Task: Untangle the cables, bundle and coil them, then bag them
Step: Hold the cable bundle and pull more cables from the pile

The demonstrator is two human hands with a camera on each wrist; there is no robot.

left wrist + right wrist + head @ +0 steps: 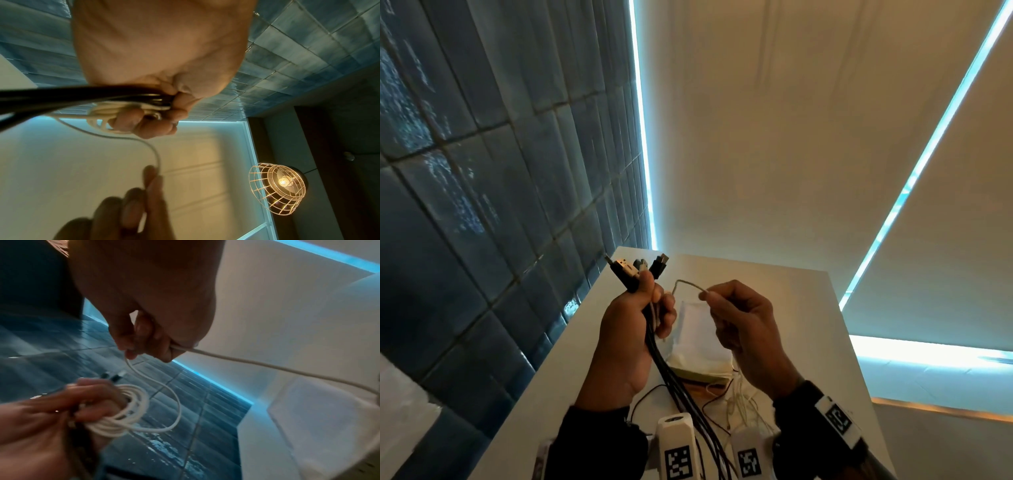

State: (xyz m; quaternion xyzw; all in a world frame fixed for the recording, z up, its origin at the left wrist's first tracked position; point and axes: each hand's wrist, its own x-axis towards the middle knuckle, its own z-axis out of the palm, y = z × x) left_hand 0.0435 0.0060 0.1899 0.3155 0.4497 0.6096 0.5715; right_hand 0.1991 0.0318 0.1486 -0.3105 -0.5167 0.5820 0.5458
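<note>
My left hand [643, 308] grips a bundle of black and white cables [671, 377] above the white table [791, 301]. Their plugs [635, 269] stick up past my thumb. In the right wrist view the same hand [61, 405] holds several small turns of a thin white cable [127, 410]. My right hand [726, 305] pinches that white cable [685, 282] just to the right, and a short loop arcs between the two hands. The left wrist view shows the black cables [82, 95] and white turns [98, 113] under my curled fingers [144, 123]. A white bag [698, 339] lies flat on the table beneath the hands.
Loose thin white and dark wires [736, 397] trail over the table's near part. A blue tiled wall [482, 171] runs along the table's left side. Pale blinds [791, 137] hang behind it. A caged lamp [277, 190] hangs overhead.
</note>
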